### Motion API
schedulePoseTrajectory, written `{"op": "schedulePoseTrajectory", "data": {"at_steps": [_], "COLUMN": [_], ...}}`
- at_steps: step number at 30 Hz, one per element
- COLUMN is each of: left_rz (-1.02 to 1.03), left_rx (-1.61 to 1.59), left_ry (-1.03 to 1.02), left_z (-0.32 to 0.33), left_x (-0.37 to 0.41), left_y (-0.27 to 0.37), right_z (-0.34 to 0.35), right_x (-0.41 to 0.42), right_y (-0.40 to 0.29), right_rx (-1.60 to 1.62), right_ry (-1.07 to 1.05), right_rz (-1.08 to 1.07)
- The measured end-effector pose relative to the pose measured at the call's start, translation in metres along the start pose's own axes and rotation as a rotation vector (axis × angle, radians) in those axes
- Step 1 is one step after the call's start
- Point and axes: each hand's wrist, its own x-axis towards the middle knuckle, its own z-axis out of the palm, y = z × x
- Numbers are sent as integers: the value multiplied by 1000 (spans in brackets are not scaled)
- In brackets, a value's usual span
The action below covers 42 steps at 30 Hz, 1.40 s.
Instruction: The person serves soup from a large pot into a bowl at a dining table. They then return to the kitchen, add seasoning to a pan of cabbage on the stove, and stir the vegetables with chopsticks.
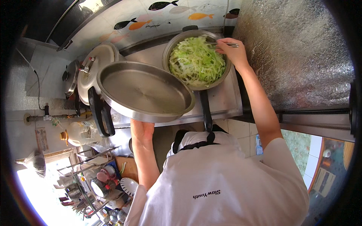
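My left hand supports a wide, shallow metal basin from below. Its fingers are hidden under the basin, which is tilted and has a bare inside. With my right hand I hold thin metal chopsticks, whose tips reach into shredded cabbage. The pale green shreds fill a round metal frying pan on the stove top. Its black handle points toward my body. The basin's right edge overlaps the pan's lower left side in this view.
Left of the basin stands a pressure cooker with a metal lid and black handle. Another lidded pot is farther left. A plastic bottle and a crowded dish rack are at lower left. Foil-like sheeting covers the right side.
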Motion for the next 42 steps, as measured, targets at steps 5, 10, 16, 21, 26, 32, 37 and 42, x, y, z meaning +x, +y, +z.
{"op": "schedulePoseTrajectory", "data": {"at_steps": [5,10,16,21,26,32,37,42], "left_rz": [12,24,-4,51,61,99,66,44], "left_rx": [-38,-40,-87,-67,-17,-44,-63,-58], "left_ry": [-81,-22,-119,-62,-53,-144,-58,-33], "left_z": [-15,-13,-21,-26,-34,-74,-93,-93], "left_x": [-1,0,0,-14,-26,-59,-84,-101], "left_y": [-1,-4,-6,-6,-11,-35,-58,-67], "right_z": [18,34,13,-38,-34,16,-11,15], "right_x": [-43,-71,-38,-23,32,33,37,85], "right_y": [-33,-45,-14,-58,6,-15,-56,-12], "right_rx": [57,-88,12,-70,-51,66,-229,-160], "right_ry": [-226,-393,-235,-64,-2,-364,-494,-408], "right_rz": [-5,25,120,46,51,71,22,-84]}}
